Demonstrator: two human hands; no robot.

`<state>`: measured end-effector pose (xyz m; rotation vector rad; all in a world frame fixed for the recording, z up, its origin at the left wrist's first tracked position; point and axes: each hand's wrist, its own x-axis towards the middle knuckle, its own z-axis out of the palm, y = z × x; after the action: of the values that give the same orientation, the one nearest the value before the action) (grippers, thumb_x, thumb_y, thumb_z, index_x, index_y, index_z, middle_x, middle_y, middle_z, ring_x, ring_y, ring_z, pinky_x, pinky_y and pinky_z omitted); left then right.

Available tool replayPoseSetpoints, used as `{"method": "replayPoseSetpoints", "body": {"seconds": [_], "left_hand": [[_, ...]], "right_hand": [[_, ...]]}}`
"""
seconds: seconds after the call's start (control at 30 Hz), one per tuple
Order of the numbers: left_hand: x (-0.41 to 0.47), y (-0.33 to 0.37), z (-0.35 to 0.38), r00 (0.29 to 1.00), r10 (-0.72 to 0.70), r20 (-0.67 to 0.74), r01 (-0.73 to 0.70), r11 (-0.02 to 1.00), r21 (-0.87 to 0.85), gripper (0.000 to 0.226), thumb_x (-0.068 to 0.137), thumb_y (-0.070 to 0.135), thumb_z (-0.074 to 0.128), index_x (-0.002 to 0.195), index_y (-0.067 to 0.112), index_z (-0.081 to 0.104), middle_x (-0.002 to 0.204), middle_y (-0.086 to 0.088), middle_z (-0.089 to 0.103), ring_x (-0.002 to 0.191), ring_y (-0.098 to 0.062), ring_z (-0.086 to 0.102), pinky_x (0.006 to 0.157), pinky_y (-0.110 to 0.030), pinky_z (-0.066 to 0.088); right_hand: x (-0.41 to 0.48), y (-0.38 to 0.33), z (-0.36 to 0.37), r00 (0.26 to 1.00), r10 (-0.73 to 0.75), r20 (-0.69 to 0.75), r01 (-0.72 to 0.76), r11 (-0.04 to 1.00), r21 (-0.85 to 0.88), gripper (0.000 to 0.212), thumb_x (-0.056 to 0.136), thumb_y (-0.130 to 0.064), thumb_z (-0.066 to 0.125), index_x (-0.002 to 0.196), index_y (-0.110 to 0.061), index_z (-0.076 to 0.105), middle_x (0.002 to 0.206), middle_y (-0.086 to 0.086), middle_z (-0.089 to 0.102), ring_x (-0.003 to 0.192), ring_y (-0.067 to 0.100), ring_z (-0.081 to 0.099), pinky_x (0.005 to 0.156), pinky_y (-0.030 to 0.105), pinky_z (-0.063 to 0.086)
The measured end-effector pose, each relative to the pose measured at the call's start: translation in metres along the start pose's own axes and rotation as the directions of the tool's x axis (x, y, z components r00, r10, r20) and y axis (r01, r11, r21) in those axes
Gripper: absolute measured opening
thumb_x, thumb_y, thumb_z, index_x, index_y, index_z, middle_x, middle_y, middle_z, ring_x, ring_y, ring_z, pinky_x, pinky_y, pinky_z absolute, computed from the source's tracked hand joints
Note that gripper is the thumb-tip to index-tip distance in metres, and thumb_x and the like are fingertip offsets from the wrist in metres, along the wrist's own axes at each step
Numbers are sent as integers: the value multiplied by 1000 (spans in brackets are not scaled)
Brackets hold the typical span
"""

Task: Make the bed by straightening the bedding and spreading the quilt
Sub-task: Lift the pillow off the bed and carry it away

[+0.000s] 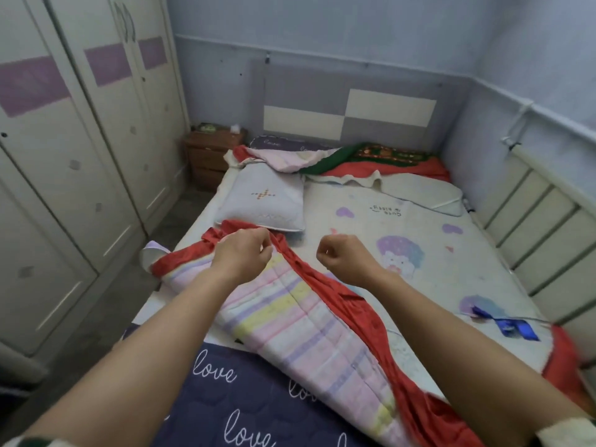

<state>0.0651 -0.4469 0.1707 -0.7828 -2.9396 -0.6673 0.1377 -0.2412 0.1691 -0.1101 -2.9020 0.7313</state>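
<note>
A striped pastel quilt (290, 321) with a red border lies folded in a long strip down the middle of the bed. My left hand (240, 253) hovers over its far end, fingers curled right at the red edge (283, 250); whether they pinch the cloth is unclear. My right hand (343, 258) is curled into a loose fist above the white cartoon-print sheet (435, 262), holding nothing. A white pillow (264, 201) lies beyond the quilt. At the head of the bed sits a rumpled heap of pink, red and green bedding (354, 162).
A dark blue cover (206, 398) printed with "love" lies at the near edge. White wardrobes (80, 156) line the left, with a narrow floor strip. A brown nightstand (209, 153) stands by the headboard. A white rail (532, 227) runs along the right side. A blue ribbon (512, 325) lies near it.
</note>
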Motion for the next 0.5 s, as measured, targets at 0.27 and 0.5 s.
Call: {"method": "replayPoseSetpoints", "body": {"seconds": [0.27, 0.5], "left_hand": [[130, -31, 60, 993, -120, 14, 120, 991, -52, 9, 89, 29, 51, 84, 26, 58, 91, -3, 65, 84, -27, 60, 71, -38, 51], [216, -65, 112, 983, -181, 26, 183, 977, -109, 12, 88, 26, 53, 87, 20, 62, 88, -3, 65, 83, -26, 60, 69, -38, 52]], "right_hand": [[123, 70, 40, 999, 18, 49, -18, 1000, 8, 12, 84, -10, 57, 81, -6, 68, 72, -4, 56, 73, 18, 57, 71, 32, 47], [209, 131, 85, 989, 123, 84, -131, 986, 103, 13, 83, -9, 56, 77, -7, 67, 73, 4, 64, 72, 24, 63, 68, 39, 54]]}}
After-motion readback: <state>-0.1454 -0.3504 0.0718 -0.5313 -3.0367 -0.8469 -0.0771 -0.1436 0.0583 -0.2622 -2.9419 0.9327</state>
